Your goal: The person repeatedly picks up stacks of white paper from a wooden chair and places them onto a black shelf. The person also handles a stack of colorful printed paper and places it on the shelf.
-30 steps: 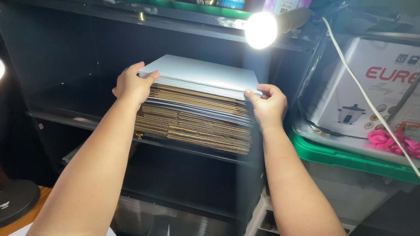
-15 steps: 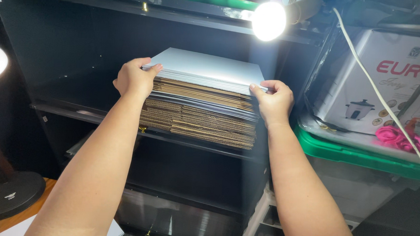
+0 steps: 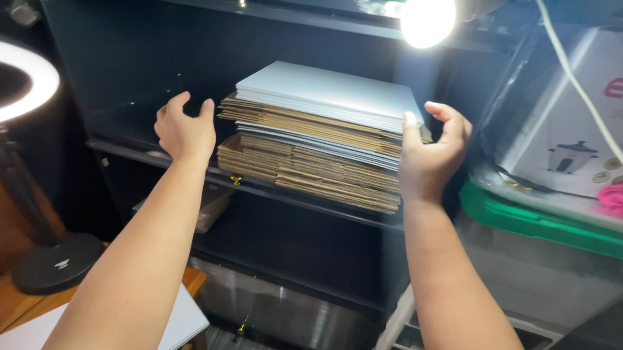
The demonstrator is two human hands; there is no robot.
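A stack of flat cardboard sheets [image 3: 312, 161], brown with grey-white layers and a pale grey top sheet [image 3: 329, 88], rests on a black shelf [image 3: 151, 154]. My left hand [image 3: 184, 131] hovers just left of the stack, fingers spread, holding nothing. My right hand [image 3: 431, 152] is at the stack's right edge, fingers curled apart, its thumb near the pale sheets without gripping them.
A bright lamp [image 3: 427, 15] shines above the stack. To the right, a white appliance box [image 3: 587, 124] sits on a green-lidded bin [image 3: 547, 224], with a white cable [image 3: 581, 89] and pink flower [image 3: 622, 199]. A ring light [image 3: 21, 85] and its round base [image 3: 55, 262] stand left.
Both hands have let go of the top pale sheets and moved outward from the stack. The view has shifted left and down.
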